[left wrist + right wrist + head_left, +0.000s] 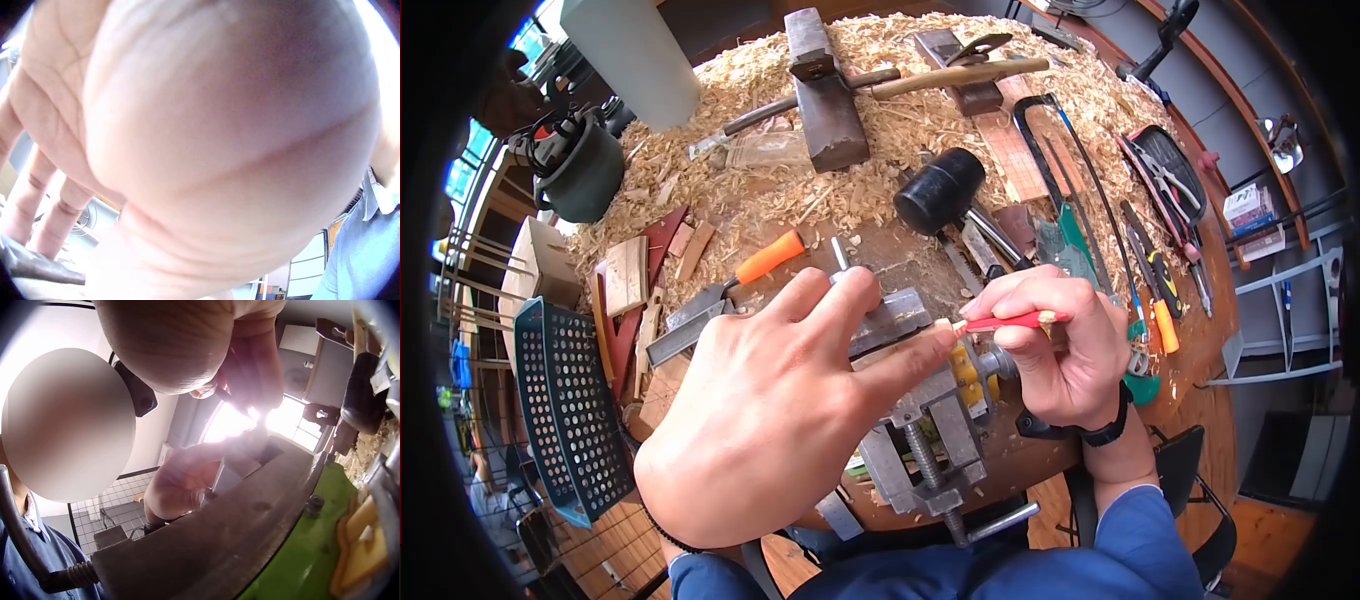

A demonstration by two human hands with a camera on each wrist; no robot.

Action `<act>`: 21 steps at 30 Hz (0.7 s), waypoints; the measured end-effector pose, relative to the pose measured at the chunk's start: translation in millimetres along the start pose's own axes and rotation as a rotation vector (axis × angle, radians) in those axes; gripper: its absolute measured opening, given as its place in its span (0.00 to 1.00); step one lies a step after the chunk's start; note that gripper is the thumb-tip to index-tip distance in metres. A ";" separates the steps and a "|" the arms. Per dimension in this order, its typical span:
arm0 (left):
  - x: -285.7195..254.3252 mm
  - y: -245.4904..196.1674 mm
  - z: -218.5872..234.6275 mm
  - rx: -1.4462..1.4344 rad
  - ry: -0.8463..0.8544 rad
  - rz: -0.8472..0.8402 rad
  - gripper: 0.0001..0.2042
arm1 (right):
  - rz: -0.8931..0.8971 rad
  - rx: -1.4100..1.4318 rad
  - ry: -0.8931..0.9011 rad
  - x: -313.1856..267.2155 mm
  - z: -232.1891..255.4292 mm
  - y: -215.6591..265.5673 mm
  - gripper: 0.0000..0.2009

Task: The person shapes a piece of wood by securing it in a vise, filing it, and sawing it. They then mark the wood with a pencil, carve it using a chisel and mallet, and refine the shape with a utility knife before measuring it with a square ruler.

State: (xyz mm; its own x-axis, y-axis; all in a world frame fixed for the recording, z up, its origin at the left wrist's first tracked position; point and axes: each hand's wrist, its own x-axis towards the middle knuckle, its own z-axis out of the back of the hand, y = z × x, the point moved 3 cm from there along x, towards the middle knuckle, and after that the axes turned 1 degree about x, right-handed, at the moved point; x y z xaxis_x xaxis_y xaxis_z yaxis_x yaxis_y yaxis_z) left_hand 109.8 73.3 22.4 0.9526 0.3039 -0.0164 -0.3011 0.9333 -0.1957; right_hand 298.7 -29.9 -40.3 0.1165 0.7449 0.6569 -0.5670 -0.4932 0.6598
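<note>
A red pencil (1010,321) is pinched between the thumb and fingers of my right hand (1070,345). Its tip points left, right at the end of a pale wood piece (890,352) at the metal vise (950,440). My left hand (770,410) lies over the vise from the left, one straight digit reaching along the wood to the pencil tip. Its other fingers come down by the vise's far jaw. Up close in the left wrist view, the palm (231,144) hides most of the work. The right wrist view shows the vise's metal side (206,544) below both hands.
Beyond the vise lie a black mallet (940,190), an orange-handled tool (770,257) and a hacksaw (1060,170). Wooden planes (830,110) rest among wood shavings. A perforated basket (570,410) stands left; pliers and screwdrivers (1155,275) lie right.
</note>
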 end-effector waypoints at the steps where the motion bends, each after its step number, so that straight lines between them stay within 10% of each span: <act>1: 0.3 -0.6 -0.1 0.001 -0.010 0.007 0.31 | 0.017 -0.020 0.007 -0.3 0.1 -0.5 0.09; 21: 4.3 -3.4 3.7 -0.075 -0.010 0.012 0.31 | -0.042 -0.018 0.102 -0.4 7.7 -0.3 0.12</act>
State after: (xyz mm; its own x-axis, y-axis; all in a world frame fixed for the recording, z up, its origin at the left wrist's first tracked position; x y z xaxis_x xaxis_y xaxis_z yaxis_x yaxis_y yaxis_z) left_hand 114.7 72.1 26.6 0.9483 0.3172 -0.0096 -0.3080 0.9127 -0.2684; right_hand 305.1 -33.5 -37.9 0.0575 0.8071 0.5876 -0.5779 -0.4530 0.6788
